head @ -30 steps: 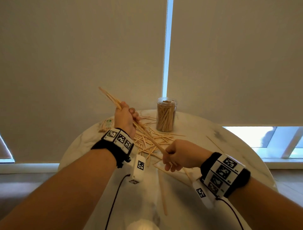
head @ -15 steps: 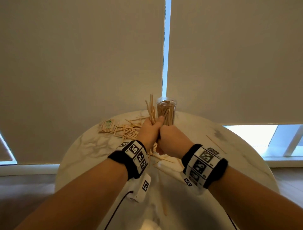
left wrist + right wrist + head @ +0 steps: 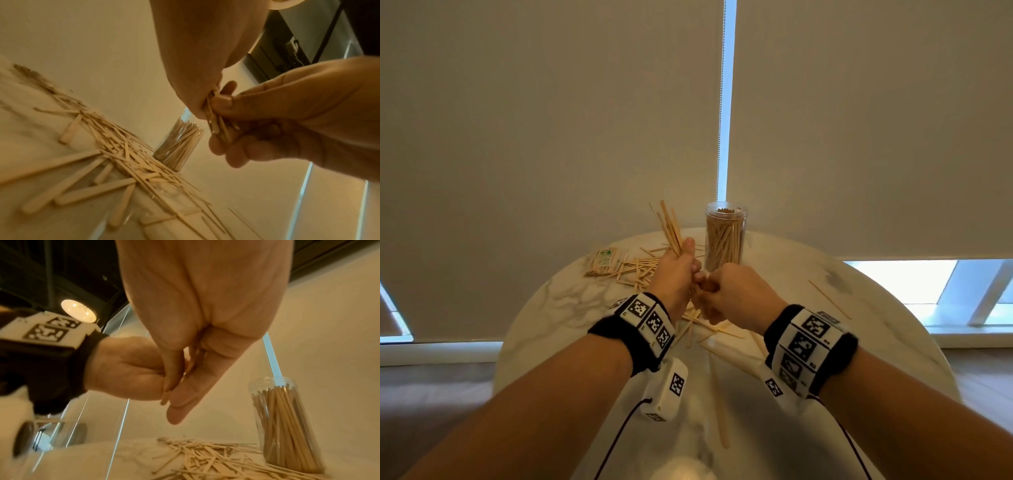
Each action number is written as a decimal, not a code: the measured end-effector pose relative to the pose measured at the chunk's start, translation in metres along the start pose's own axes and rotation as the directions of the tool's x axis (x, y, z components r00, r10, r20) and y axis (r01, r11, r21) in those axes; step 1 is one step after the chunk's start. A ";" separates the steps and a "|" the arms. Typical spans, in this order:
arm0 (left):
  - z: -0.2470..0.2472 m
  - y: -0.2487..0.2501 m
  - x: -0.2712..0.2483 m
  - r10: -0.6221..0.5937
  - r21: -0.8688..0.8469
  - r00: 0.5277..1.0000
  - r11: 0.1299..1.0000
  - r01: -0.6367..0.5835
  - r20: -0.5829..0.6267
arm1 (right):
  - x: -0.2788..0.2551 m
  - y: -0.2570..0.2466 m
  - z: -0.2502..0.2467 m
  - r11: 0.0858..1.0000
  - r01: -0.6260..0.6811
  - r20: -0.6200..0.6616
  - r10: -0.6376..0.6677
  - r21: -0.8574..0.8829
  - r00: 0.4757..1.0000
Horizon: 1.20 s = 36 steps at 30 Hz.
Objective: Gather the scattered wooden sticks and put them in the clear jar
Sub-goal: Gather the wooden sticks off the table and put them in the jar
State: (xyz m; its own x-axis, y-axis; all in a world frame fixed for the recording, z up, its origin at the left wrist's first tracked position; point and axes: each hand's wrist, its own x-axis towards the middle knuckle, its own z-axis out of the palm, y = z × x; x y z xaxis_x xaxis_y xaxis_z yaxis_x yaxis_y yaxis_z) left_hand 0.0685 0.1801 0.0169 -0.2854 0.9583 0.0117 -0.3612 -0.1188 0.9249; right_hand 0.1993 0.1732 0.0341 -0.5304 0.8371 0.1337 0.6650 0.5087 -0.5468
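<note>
My left hand (image 3: 677, 270) grips a bundle of thin wooden sticks (image 3: 670, 224) upright above the table, its top ends fanning out just left of the clear jar (image 3: 725, 240). My right hand (image 3: 724, 291) is pressed against the left, thumb and curled fingers (image 3: 226, 146) holding the bundle's lower end (image 3: 216, 125). The jar (image 3: 285, 426) stands open at the far side, holding several upright sticks. Scattered sticks (image 3: 640, 267) lie on the table under and left of my hands; the pile (image 3: 123, 162) mixes thin and flat broad ones.
The round marble table (image 3: 558, 301) stands against closed window blinds. A wrapped pack of sticks (image 3: 602, 260) lies at the far left. One loose stick (image 3: 828, 298) lies at the right, another (image 3: 717, 404) near the front between my forearms.
My hands were apart with the bundle slanted between them. They have come together, and the bundle has been turned upright beside the jar.
</note>
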 end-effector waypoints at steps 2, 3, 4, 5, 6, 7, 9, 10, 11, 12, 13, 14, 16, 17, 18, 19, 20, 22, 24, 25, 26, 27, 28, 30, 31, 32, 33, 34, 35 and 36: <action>-0.004 0.000 0.003 0.063 0.154 0.997 0.986 -0.057 -0.036 | -0.001 -0.003 -0.012 0.999 -0.003 0.033 0.004 -0.032 0.999; -0.006 0.000 0.003 0.096 0.258 0.995 0.963 -0.082 -0.041 | 0.001 -0.004 -0.021 0.999 -0.005 0.004 0.005 -0.033 1.000; -0.007 -0.001 0.003 0.120 0.351 0.992 0.931 -0.103 -0.030 | 0.004 -0.006 -0.032 1.000 -0.008 -0.064 0.009 0.015 0.998; -0.007 -0.001 0.001 0.134 0.415 0.991 0.902 -0.120 -0.005 | 0.008 -0.009 -0.043 0.995 -0.010 -0.159 0.026 0.098 0.987; -0.006 -0.002 -0.001 0.136 0.454 0.990 0.881 -0.133 0.025 | 0.012 -0.014 -0.054 0.982 0.002 -0.261 0.047 0.187 0.964; -0.004 -0.003 -0.004 0.119 0.488 0.991 0.863 -0.130 0.055 | 0.017 -0.018 -0.063 0.966 0.027 -0.346 0.066 0.257 0.936; 0.002 -0.004 -0.011 0.061 0.539 0.991 0.834 -0.118 0.123 | 0.023 -0.028 -0.077 0.948 0.083 -0.436 0.063 0.307 0.898; 0.007 -0.004 -0.015 0.043 0.548 0.985 0.826 -0.129 0.167 | 0.026 -0.031 -0.080 0.956 0.093 -0.446 0.042 0.278 0.894; 0.011 -0.005 -0.018 0.039 0.559 0.978 0.816 -0.149 0.204 | 0.029 -0.032 -0.080 0.977 0.081 -0.417 0.008 0.197 0.909; 0.015 -0.006 -0.019 0.047 0.575 0.972 0.799 -0.174 0.230 | 0.031 -0.033 -0.078 0.995 0.057 -0.327 -0.027 0.081 0.945; 0.018 -0.007 -0.022 0.055 0.600 0.968 0.775 -0.196 0.245 | 0.034 -0.032 -0.073 0.999 0.044 -0.204 -0.047 -0.017 0.978; 0.021 -0.006 -0.024 0.055 0.625 0.965 0.752 -0.210 0.257 | 0.036 -0.030 -0.069 0.997 0.042 -0.108 -0.049 -0.061 0.993; 0.021 -0.007 -0.027 0.029 0.630 0.961 0.750 -0.203 0.275 | 0.039 -0.027 -0.064 0.999 0.045 -0.034 -0.045 -0.013 0.998; 0.020 -0.007 -0.028 0.012 0.610 0.960 0.770 -0.189 0.281 | 0.039 -0.026 -0.063 0.999 0.040 -0.033 -0.039 0.028 0.999; 0.019 -0.006 -0.029 -0.003 0.590 0.957 0.788 -0.177 0.291 | 0.036 -0.024 -0.062 0.998 0.032 -0.022 -0.031 0.046 0.999; 0.018 -0.007 -0.030 -0.015 0.584 0.952 0.792 -0.174 0.305 | 0.035 -0.021 -0.061 0.999 0.023 0.003 -0.023 0.026 1.000; 0.017 -0.007 -0.030 -0.023 0.597 0.948 0.781 -0.182 0.318 | 0.033 -0.019 -0.059 0.999 0.020 0.041 -0.018 -0.036 0.999; 0.015 -0.009 -0.030 -0.036 0.627 0.941 0.754 -0.195 0.337 | 0.029 -0.017 -0.054 0.988 0.020 0.067 -0.010 -0.151 0.998; 0.013 -0.008 -0.027 -0.043 0.591 0.948 0.790 -0.160 0.315 | 0.025 -0.015 -0.052 0.999 0.035 -0.030 -0.035 -0.015 0.999; 0.011 -0.007 -0.023 -0.023 0.553 0.958 0.820 -0.145 0.286 | 0.023 -0.013 -0.051 0.989 0.041 -0.118 -0.024 0.141 0.993; 0.008 -0.005 -0.018 0.003 0.517 0.971 0.846 -0.130 0.241 | 0.021 -0.011 -0.051 0.957 0.046 -0.198 0.013 0.287 0.980; 0.005 -0.003 -0.013 0.027 0.463 0.983 0.880 -0.108 0.179 | 0.019 -0.007 -0.050 0.923 0.042 -0.238 0.055 0.382 0.970; 0.002 0.001 -0.009 0.042 0.366 0.993 0.927 -0.080 0.110 | 0.017 -0.002 -0.046 0.915 0.016 -0.223 0.082 0.403 0.971; -0.001 0.007 -0.001 0.047 0.158 0.999 0.986 -0.046 -0.003 | 0.010 0.009 -0.034 0.944 -0.058 -0.061 0.082 0.325 0.995; -0.002 0.010 0.001 0.046 0.076 0.998 0.996 -0.043 -0.038 | 0.006 0.012 -0.027 0.955 -0.085 0.049 0.073 0.285 0.996; -0.001 0.010 0.001 0.048 0.003 0.997 0.999 -0.048 -0.056 | 0.003 0.014 -0.020 0.953 -0.106 0.147 0.066 0.282 0.987; 0.001 0.010 0.001 0.042 -0.070 0.997 0.996 -0.047 -0.071 | 0.000 0.013 -0.014 0.942 -0.135 0.231 0.064 0.307 0.971; 0.003 0.010 0.000 0.030 -0.135 0.996 0.990 -0.041 -0.081 | -0.001 0.012 -0.009 0.920 -0.164 0.293 0.058 0.355 0.955; 0.005 0.009 -0.001 0.019 -0.169 0.996 0.985 -0.033 -0.088 | -0.002 0.010 -0.003 0.896 -0.180 0.323 0.043 0.406 0.945; 0.008 0.008 -0.003 0.008 -0.165 0.996 0.986 -0.022 -0.090 | -0.001 0.009 0.001 0.887 -0.169 0.313 0.029 0.429 0.949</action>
State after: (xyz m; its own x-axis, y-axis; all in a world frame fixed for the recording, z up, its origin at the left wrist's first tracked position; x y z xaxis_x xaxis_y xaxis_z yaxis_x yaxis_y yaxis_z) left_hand 0.0732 0.1777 0.0273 -0.3665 0.9303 -0.0154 -0.4965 -0.1816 0.8488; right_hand 0.2052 0.1771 0.0280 -0.6486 0.7467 -0.1475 0.4539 0.2240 -0.8625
